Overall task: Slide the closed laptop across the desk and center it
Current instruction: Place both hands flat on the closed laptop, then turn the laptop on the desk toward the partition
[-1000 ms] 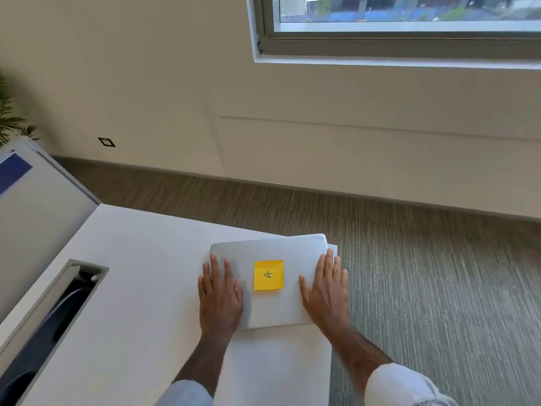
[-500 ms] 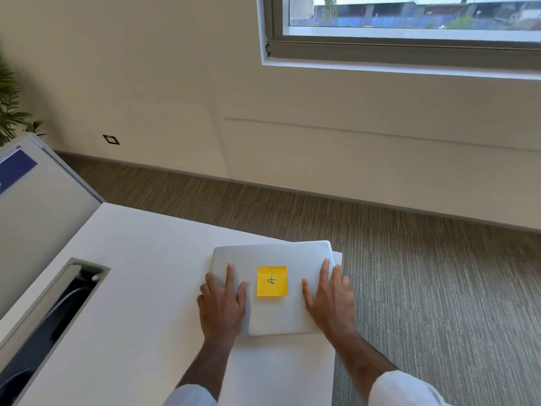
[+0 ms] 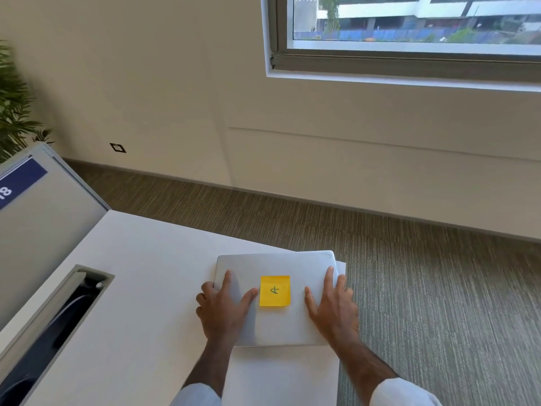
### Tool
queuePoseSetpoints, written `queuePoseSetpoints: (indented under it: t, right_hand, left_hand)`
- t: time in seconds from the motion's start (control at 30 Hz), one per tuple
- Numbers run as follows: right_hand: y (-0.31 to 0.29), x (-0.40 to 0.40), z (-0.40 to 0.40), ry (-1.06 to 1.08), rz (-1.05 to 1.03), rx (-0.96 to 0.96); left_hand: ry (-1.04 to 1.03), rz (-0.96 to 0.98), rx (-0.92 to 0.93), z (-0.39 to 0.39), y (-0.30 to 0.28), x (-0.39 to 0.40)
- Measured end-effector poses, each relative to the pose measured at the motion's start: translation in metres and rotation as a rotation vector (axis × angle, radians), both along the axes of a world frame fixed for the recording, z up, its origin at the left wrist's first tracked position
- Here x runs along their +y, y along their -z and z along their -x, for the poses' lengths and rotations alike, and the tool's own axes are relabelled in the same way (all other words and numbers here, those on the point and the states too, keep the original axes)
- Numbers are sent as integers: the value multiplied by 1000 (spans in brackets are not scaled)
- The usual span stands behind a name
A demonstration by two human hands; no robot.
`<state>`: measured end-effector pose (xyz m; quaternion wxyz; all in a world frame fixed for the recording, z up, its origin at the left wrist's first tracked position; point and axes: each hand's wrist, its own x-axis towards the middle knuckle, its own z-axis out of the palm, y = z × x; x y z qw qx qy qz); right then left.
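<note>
A closed silver laptop [image 3: 272, 263] lies flat at the far right corner of the white desk [image 3: 140, 273], its right edge at the desk's right edge. A yellow sticky note [image 3: 274, 290] is stuck on the middle of its lid. My left hand [image 3: 224, 307] grips the laptop's left side, thumb and forefinger on the lid and the other fingers curled over the left edge. My right hand [image 3: 332, 306] rests flat on the right part of the lid, fingers spread and pointing away from me.
A rectangular cable opening [image 3: 55, 323] is cut into the desk at the left. A grey divider panel [image 3: 38, 227] stands along the desk's left side, with a plant [image 3: 14, 106] behind it. Carpeted floor [image 3: 424, 288] drops off right of the desk.
My left hand has shifted from lying flat on the lid to gripping the laptop's left edge. The laptop has barely moved on the desk, and the camera has tilted a little.
</note>
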<state>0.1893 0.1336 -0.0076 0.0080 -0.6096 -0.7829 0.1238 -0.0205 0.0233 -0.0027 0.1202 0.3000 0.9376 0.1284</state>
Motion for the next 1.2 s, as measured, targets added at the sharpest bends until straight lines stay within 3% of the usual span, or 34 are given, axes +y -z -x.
queuePoseSetpoints:
  t: [0.43, 1.2]
  right_hand:
    - [0, 11, -3, 80, 32, 134]
    - [-23, -9, 6, 19, 31, 138]
  left_hand:
    - [-58, -183, -297, 14, -8, -1]
    - [-42, -169, -313, 11, -32, -50]
